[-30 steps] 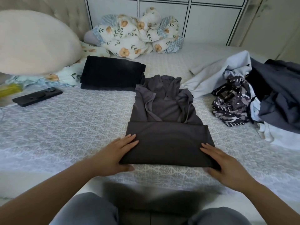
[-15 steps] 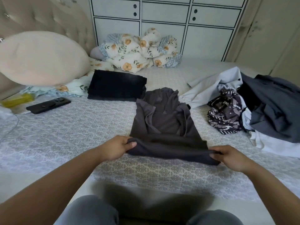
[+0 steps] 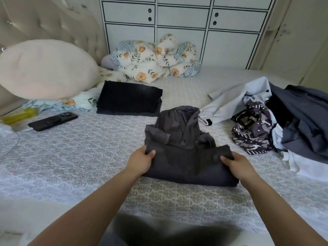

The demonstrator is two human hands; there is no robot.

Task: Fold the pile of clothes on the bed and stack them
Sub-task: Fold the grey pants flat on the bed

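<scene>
A dark grey hooded top lies partly folded in the middle of the bed. Its lower part is doubled up over the body, with the hood pointing away from me. My left hand grips the folded edge at its left corner. My right hand grips the same edge at the right corner. A folded black garment lies flat behind it to the left. The unfolded pile sits at the right, with pale blue, patterned, white and dark grey pieces.
A black phone lies on the bed at the left, near a yellow item. A large cream pillow and a floral quilt bundle lie by the headboard. White cabinets stand behind the bed.
Both hands went from resting flat on the folded hem to gripping it, then carried that fold farther up over the top's body. The camera tilted up.
</scene>
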